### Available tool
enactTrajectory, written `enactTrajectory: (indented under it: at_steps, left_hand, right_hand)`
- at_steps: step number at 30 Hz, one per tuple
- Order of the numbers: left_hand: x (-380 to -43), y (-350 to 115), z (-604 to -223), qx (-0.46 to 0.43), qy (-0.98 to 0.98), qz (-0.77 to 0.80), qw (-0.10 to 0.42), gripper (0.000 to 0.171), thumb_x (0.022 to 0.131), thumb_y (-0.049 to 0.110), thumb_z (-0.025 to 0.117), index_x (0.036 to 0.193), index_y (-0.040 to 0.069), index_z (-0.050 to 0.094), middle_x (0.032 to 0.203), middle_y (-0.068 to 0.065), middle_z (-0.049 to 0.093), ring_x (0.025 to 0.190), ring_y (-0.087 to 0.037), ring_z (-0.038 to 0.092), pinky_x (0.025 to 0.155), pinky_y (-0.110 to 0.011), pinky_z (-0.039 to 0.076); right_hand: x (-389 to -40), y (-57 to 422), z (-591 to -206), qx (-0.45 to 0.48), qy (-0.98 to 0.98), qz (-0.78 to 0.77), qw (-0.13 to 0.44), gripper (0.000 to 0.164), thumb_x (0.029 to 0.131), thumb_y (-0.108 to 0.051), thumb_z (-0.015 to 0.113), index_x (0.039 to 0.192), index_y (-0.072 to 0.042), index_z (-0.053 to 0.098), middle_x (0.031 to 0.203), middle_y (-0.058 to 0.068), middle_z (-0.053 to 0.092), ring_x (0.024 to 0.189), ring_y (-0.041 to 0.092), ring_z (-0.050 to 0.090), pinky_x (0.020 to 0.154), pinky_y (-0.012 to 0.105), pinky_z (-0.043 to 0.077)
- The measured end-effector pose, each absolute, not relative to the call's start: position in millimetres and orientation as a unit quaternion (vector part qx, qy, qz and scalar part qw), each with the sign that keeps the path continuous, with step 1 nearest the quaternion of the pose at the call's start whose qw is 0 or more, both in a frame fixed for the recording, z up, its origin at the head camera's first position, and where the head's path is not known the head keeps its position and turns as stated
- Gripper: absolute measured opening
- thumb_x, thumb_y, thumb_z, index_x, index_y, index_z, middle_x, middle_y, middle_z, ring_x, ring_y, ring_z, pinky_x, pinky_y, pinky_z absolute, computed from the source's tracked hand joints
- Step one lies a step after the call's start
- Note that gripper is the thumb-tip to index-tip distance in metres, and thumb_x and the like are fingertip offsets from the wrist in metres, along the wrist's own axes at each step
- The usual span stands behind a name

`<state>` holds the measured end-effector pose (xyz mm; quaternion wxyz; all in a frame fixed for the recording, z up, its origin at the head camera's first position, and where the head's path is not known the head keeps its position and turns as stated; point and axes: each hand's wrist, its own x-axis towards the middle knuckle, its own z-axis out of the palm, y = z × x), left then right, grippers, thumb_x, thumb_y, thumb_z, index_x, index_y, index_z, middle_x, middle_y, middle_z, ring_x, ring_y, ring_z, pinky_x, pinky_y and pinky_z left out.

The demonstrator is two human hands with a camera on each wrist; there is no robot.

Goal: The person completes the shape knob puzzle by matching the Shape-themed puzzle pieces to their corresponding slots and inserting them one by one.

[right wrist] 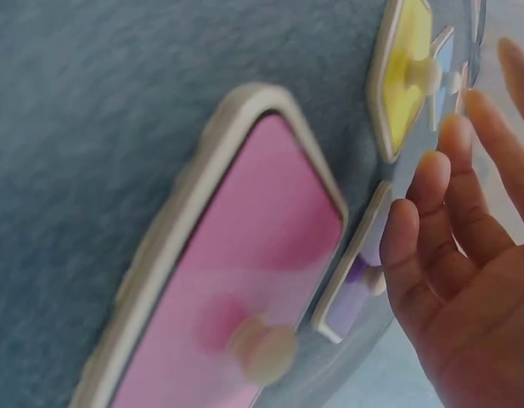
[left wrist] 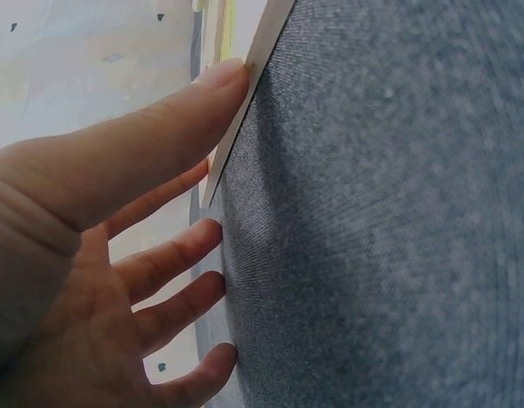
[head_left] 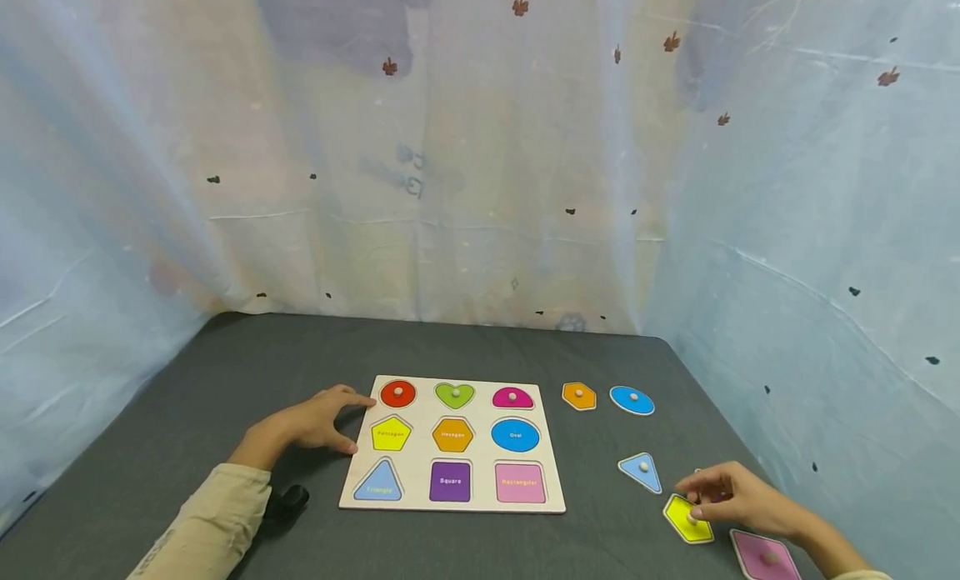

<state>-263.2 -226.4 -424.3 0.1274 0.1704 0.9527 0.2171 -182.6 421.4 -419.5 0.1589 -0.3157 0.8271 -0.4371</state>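
Note:
On the dark table lies a wooden shape puzzle board [head_left: 422, 472]. A red circle [head_left: 390, 394], a green heart [head_left: 446, 390] and a magenta semicircle [head_left: 504, 402] with knobs fill its top row. My left hand [head_left: 318, 419] touches the board's left edge with thumb and index finger, its other fingers spread in the left wrist view. At the right, my right hand [head_left: 738, 501] hovers by the knob of a yellow pentagon piece [head_left: 681, 513], fingers loosely bent and apart from it in the right wrist view. A purple square piece [right wrist: 355, 285] is mostly hidden by this hand in the head view.
A pink rectangle piece [head_left: 756, 551] lies nearest the front right. Further back are a blue triangle piece [head_left: 637, 476], an orange hexagon piece [head_left: 573, 401] and a blue oval piece [head_left: 624, 403]. Patterned curtains [head_left: 480, 188] surround the table.

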Motion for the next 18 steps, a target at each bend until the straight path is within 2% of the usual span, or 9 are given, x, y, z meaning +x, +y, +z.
enactTrajectory:
  at_steps: [3, 7, 11, 18]
  left_hand:
    - [-262.5, -226.7, -424.0, 0.168, 0.953, 0.217, 0.128, 0.079, 0.075, 0.026, 0.091, 0.144, 0.014, 0.056, 0.148, -0.028, 0.042, 0.137, -0.049, 0.04, 0.107, -0.07, 0.038]
    - [-261.3, -226.7, -423.0, 0.172, 0.951, 0.221, 0.128, 0.079, 0.075, 0.026, 0.091, 0.144, 0.013, 0.056, 0.148, -0.028, 0.042, 0.137, -0.05, 0.04, 0.107, -0.07, 0.037]
    - [-260.3, -226.9, -422.4, 0.175, 0.95, 0.226, 0.128, 0.078, 0.075, 0.026, 0.09, 0.144, 0.013, 0.056, 0.148, -0.027, 0.043, 0.137, -0.05, 0.04, 0.107, -0.069, 0.038]
    - [-260.0, -226.7, -422.2, 0.169, 0.949, 0.232, 0.129, 0.078, 0.075, 0.026, 0.09, 0.144, 0.013, 0.056, 0.148, -0.026, 0.043, 0.138, -0.049, 0.04, 0.108, -0.068, 0.038]
  right_hand:
    - [-182.3, 424.8, -421.8, -0.327, 0.805, -0.459, 0.183, 0.026, 0.094, 0.008, 0.061, 0.117, 0.018, 0.063, 0.102, 0.004, 0.075, 0.087, -0.003, 0.066, 0.07, 0.021, 0.056]
    - [-183.6, 426.5, -425.7, -0.346, 0.78, -0.478, 0.207, 0.023, 0.094, 0.012, 0.058, 0.115, 0.016, 0.065, 0.092, 0.015, 0.073, 0.085, -0.007, 0.062, 0.066, 0.021, 0.056]
    - [-185.7, 426.1, -429.0, -0.367, 0.775, -0.472, 0.204, 0.021, 0.093, 0.013, 0.058, 0.111, 0.011, 0.068, 0.082, 0.027, 0.061, 0.079, -0.008, 0.056, 0.059, 0.021, 0.052]
    - [-187.8, 425.4, -429.5, -0.357, 0.79, -0.459, 0.195, 0.016, 0.093, 0.011, 0.06, 0.105, 0.01, 0.07, 0.078, 0.029, 0.058, 0.077, -0.011, 0.056, 0.059, 0.017, 0.05]
